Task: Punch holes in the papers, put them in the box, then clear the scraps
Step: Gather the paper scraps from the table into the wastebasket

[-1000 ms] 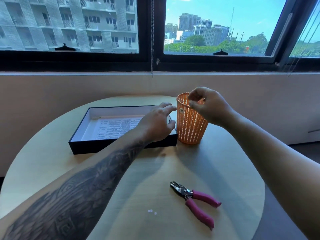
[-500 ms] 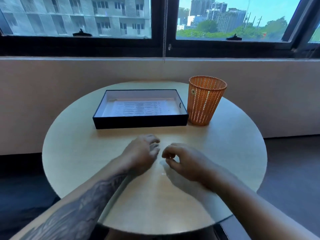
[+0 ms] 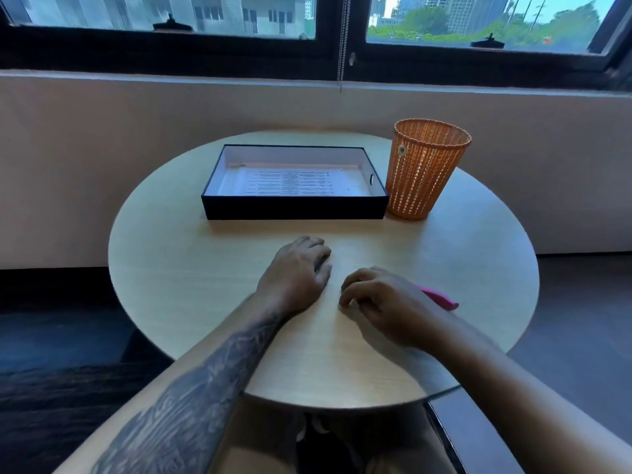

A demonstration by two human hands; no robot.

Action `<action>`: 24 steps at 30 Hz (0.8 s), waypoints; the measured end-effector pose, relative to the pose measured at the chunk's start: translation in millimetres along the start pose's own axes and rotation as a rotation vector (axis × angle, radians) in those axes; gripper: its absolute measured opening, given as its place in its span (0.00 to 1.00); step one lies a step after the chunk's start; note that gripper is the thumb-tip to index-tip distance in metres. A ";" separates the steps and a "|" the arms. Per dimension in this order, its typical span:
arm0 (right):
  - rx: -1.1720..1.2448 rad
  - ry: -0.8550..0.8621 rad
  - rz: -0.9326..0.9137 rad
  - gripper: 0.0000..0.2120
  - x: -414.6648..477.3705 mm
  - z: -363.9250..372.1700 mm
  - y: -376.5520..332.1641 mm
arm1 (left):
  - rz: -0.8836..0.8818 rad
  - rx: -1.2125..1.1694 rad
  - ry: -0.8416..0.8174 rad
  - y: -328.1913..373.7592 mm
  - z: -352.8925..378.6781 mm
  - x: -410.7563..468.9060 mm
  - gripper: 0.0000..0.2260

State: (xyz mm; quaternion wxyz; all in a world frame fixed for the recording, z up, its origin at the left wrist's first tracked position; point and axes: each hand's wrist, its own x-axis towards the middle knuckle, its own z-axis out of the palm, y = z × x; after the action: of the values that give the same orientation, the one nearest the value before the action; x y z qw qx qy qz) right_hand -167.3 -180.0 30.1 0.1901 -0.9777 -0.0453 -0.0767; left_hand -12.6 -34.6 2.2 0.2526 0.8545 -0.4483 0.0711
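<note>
Inside the box [image 3: 294, 210] at the desk's [image 3: 191, 268] far side the papers [image 3: 290, 182] lie flat; that step looks complete. Scraps are too small to confirm now. Both hands have come back from the bin [image 3: 425, 169] to mid-desk within the last second. Right hand [image 3: 379, 302] is curled, fingertips pinched at the surface, apparently on a scrap; left hand [image 3: 295, 273] rests loose, empty. Punch [image 3: 441, 298] lies behind the right hand. Clearing appears ongoing.
</note>
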 end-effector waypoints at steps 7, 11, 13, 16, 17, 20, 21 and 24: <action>0.036 -0.038 0.050 0.09 2.0 -4.6 2.7 | -0.011 -0.009 0.011 -0.1 2.4 -0.2 0.15; 0.017 0.000 0.043 0.08 4.7 -0.8 0.2 | -0.013 -0.009 0.008 -0.9 3.7 0.0 0.15; 0.015 0.028 0.054 0.08 5.9 2.5 -0.6 | -0.015 -0.005 0.004 -1.7 4.0 -0.2 0.15; 0.047 0.069 0.090 0.08 7.0 5.6 -0.1 | -0.020 -0.004 -0.007 -2.3 4.4 -0.7 0.15; 0.066 0.072 0.105 0.08 6.8 5.3 0.7 | -0.017 -0.003 -0.002 -1.9 4.4 -0.5 0.15; 0.095 0.049 0.120 0.09 4.2 2.9 3.2 | -0.008 -0.004 0.018 -1.2 3.8 0.0 0.14; 0.086 0.038 0.114 0.09 3.4 2.3 2.9 | -0.006 -0.003 0.021 -0.7 3.6 0.0 0.14; 0.049 0.047 0.101 0.11 4.4 4.7 -1.5 | -0.004 -0.004 0.024 -0.4 2.5 0.0 0.14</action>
State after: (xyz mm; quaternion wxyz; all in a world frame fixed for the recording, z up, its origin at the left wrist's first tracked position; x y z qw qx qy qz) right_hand -162.6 -176.6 27.1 0.2186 -0.9718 0.0069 -0.0887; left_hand -12.6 -35.6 -0.1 0.2597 0.8540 -0.4436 0.0800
